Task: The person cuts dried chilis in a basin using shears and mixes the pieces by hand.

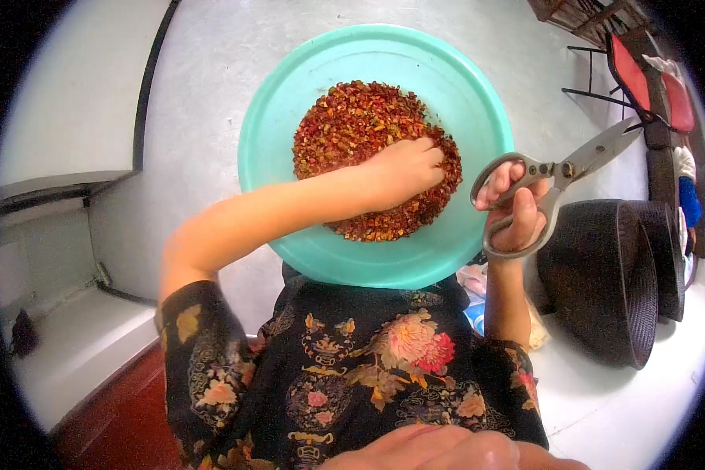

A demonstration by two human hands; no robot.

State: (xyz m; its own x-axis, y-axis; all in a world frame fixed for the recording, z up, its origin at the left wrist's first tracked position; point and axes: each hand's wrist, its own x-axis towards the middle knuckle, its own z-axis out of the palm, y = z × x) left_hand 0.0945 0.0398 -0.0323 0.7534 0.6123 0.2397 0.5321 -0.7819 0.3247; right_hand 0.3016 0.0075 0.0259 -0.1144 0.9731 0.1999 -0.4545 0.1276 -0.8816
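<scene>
A light green plastic basin holds a heap of chopped, dried red pieces that look like chili. My left hand reaches across into the basin, its fingers curled down onto the right side of the heap. The fingertips are hidden, so what they grasp, if anything, does not show. To the right of the rim, my right hand has its fingers and thumb through the handles of large metal scissors. Their blades point up and to the right, away from the heap, with the tips slightly apart.
The basin sits just in front of my dark floral clothing. Stacked dark woven baskets stand at the right, near a red-seated chair. Plastic bags lie below my right wrist. A white cabinet-like structure is at the left.
</scene>
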